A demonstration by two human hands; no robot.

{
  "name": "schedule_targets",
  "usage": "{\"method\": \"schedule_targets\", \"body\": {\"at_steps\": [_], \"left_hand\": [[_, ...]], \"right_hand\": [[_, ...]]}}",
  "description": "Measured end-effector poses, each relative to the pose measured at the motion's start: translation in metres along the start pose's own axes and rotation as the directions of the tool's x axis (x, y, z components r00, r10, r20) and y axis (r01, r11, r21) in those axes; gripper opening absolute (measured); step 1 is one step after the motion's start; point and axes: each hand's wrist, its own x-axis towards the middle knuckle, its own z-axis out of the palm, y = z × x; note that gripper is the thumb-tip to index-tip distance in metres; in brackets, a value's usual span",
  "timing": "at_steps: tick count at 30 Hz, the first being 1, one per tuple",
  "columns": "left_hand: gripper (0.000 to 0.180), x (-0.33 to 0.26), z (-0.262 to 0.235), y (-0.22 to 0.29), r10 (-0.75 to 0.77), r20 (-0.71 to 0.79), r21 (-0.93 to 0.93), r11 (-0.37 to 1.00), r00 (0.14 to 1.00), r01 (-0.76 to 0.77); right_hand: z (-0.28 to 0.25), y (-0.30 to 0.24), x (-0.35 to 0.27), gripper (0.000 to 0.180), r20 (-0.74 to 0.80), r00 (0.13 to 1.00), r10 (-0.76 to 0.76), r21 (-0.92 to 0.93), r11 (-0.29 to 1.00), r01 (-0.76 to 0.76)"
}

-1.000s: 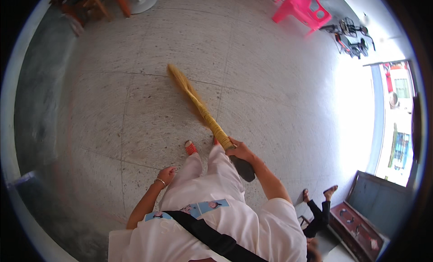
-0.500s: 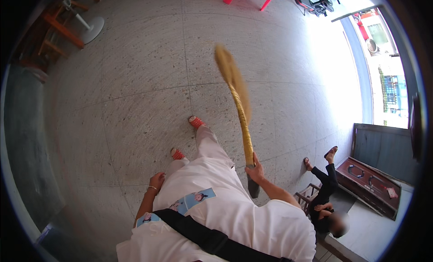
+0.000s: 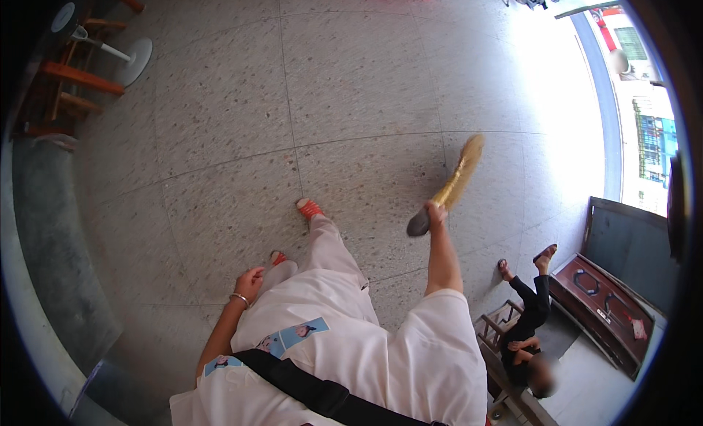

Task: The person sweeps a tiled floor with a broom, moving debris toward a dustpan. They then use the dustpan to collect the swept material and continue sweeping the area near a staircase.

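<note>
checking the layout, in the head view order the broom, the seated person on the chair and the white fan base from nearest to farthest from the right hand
1. broom: held in the right hand, bristles pointing away up the floor.
2. seated person: lower right, on a wooden chair beside the dark cabinet.
3. white fan base: far upper left, across the floor by the wooden furniture.

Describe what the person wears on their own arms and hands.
Both forearms are bare below short, loose white sleeves. The left hand has a thin silvery bangle at the wrist. The right hand shows no glove, ring or band.
</note>
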Motion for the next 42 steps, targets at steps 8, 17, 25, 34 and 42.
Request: {"method": "schedule_targets", "body": {"at_steps": [8, 17, 25, 34, 42], "left_hand": [[0.03, -0.017, 0.03, -0.027, -0.141, -0.05, -0.095, 0.986, 0.989, 0.135], [0.03, -0.03, 0.094, -0.07, -0.193, -0.143, -0.417, 0.901, 0.971, 0.118], [0.029, -0.082, 0.094, -0.069, -0.255, -0.352, -0.397, 0.912, 0.9, 0.103], [0.026, -0.154, 0.142, -0.114, -0.484, -0.306, -0.516, 0.808, 0.82, 0.284], [0.027, -0.188, 0.155, -0.16, -0.568, -0.386, -0.669, 0.715, 0.727, 0.204]], "right_hand": [[0.117, -0.089, 0.09, 0.03, 0.384, 0.903, -0.195, -0.609, 0.681, 0.406], [0.293, -0.148, -0.11, 0.066, 0.428, 0.857, -0.287, -0.473, 0.737, 0.483], [0.386, -0.084, -0.287, 0.078, 0.75, 0.619, -0.231, -0.447, 0.513, 0.733], [0.402, -0.003, -0.443, 0.084, 0.983, 0.184, 0.026, -0.181, 0.353, 0.918], [0.34, -0.082, -0.44, 0.08, 0.973, 0.126, 0.194, -0.21, 0.513, 0.832]]}}
